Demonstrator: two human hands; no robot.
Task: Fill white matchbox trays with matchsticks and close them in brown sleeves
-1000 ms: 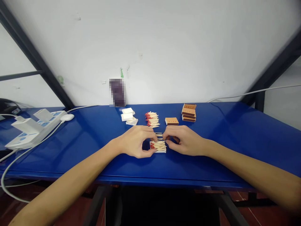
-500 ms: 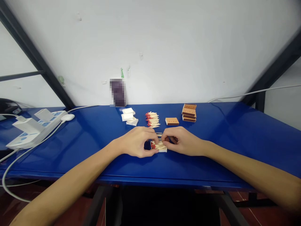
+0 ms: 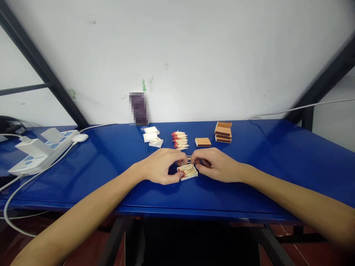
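Nearest, on the smooth, glossy blue bench (image 3: pixel 177 199), a shallow white matchbox tray (image 3: pixel 190 178) sits at a slight slant between the two hands, filled with thin, pale wooden matches (image 3: pixel 189 170), their red heads to the left. The left hand (image 3: pixel 162 167) brackets the tray's left end, its thumb touching it and its forefinger curved over the far side; how firmly they grip, I cannot tell. The right hand (image 3: pixel 219 165) is curled just beside the other end, thumb and forefinger narrowly apart; whether they hold a match is hidden. A few loose matches (image 3: pixel 189 158) lie just behind the tray. The step in hand looks like filling and evening the tray; the next move calls for a light pinch, with the tray kept steady. Farther back lie a match pile (image 3: pixel 181 141), heads left, a flat orange cardboard matchbox (image 3: pixel 203 142), stacked, dark-sided matchbox sleeves (image 3: pixel 223 132) and matte white trays (image 3: pixel 151 136).
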